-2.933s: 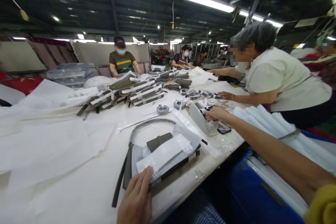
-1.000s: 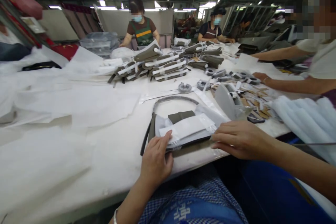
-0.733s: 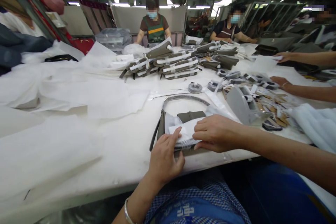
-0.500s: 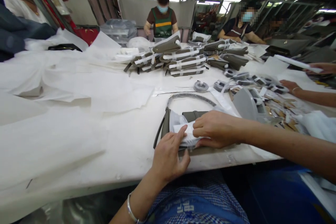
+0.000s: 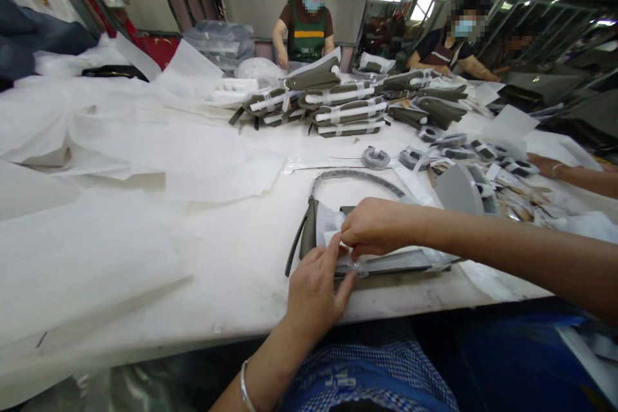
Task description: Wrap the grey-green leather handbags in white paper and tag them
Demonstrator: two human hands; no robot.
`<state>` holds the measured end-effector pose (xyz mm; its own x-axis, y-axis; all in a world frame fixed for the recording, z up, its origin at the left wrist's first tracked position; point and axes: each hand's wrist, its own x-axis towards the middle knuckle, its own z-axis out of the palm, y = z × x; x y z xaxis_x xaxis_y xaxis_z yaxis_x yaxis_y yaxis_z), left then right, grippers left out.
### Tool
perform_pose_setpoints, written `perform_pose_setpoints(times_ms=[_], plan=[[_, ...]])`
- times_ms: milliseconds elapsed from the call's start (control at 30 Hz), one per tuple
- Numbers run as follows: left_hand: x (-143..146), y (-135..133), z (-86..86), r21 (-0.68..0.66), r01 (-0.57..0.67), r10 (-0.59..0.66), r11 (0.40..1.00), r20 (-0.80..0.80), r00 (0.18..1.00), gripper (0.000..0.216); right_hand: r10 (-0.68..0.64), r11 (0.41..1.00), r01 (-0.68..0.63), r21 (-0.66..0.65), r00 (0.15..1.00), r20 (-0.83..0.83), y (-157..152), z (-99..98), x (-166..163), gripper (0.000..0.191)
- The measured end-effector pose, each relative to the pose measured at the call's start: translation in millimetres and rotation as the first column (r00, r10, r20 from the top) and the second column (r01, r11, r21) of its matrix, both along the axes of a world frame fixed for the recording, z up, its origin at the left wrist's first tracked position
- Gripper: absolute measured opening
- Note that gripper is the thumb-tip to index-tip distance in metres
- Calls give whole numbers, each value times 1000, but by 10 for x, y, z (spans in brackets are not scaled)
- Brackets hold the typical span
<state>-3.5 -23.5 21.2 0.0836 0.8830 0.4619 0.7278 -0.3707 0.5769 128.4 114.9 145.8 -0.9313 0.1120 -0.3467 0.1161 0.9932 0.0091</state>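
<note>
A flat olive-grey handbag (image 5: 393,262) lies near the table's front edge, its curved handle (image 5: 355,176) arching away from me. White wrapping (image 5: 328,226) covers its front. My left hand (image 5: 316,293) rests on the bag's near left corner, fingers pressing the wrapping down. My right hand (image 5: 374,227) reaches in from the right and pinches the wrapping just above the left hand's fingertips.
A grey tape dispenser (image 5: 463,188) stands right of the bag, among tape rolls (image 5: 375,157) and paper scraps. Stacked wrapped bags (image 5: 345,109) fill the table's middle. White sheets (image 5: 145,154) spread over the left. A neighbour's forearm (image 5: 574,174) lies at right; two masked people work at the far side.
My right hand came back from the tape dispenser to the bag and slid left along the wrapping until it met my left hand, closing into a pinch. The camera view drifted left.
</note>
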Motion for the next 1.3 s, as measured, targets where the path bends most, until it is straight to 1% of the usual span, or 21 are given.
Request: perform_pose_setpoints(times_ms=[133, 233, 333, 433, 533, 633, 733, 833, 900, 967, 1033, 1100, 1167, 1233, 1300], plan=[[43, -9, -29, 18, -58, 58, 998, -10, 998, 64, -30, 999, 27, 40, 998, 62, -11, -27, -39, 9], [69, -25, -33, 14, -98, 97, 995, 16, 995, 59, -22, 998, 15, 64, 994, 109, -13, -17, -77, 12], [99, -46, -38, 89, -127, 126, 988, 17, 992, 42, -14, 998, 4, 70, 989, 144, 27, -13, -111, 12], [131, -58, -43, 167, -109, 116, 980, -28, 993, 28, -10, 999, 1, 50, 983, 186, 77, -11, -163, 13], [153, -60, -56, 198, -76, 93, 977, -78, 993, 29, 2, 999, -11, 40, 978, 208, 105, -7, -239, 11], [160, -63, -75, 205, -69, 90, 976, -92, 992, 31, 39, 998, -47, 34, 976, 216, 138, -22, -317, 15], [157, -72, -79, 207, -61, 82, 976, -94, 992, 30, 71, 996, -79, 32, 976, 207, 217, -78, -374, 19], [154, -75, -69, 226, -59, 82, 972, -96, 992, 28, 50, 999, -53, 12, 983, 176, 341, -172, -401, 26], [153, -71, -64, 233, -62, 87, 970, -100, 991, 29, 2, 1000, 0, -17, 992, 129, 442, -252, -397, 30], [151, -67, -63, 242, -65, 92, 968, -103, 990, 30, -62, 995, 68, -72, 995, 78, 559, -338, -371, 32], [146, -66, -67, 255, -61, 91, 965, -107, 990, 30, -186, 970, 187, -155, 982, 19, 698, -417, -319, 33], [140, -68, -74, 267, -42, 76, 963, -115, 990, 30, -343, 920, 326, -218, 938, -43, 856, -471, -247, 32], [134, -71, -81, 280, -28, 65, 960, -124, 990, 31, -473, 867, 438, -240, 874, -113, 1002, -494, -159, 30], [131, -70, -89, 302, -30, 71, 953, -127, 989, 30, -549, 829, 502, -248, 816, -182, 1086, -498, -63, 28], [133, -66, -96, 331, -42, 88, 943, -126, 988, 30, -607, 789, 541, -291, 758, -237, 1067, -508, 35, 34]])
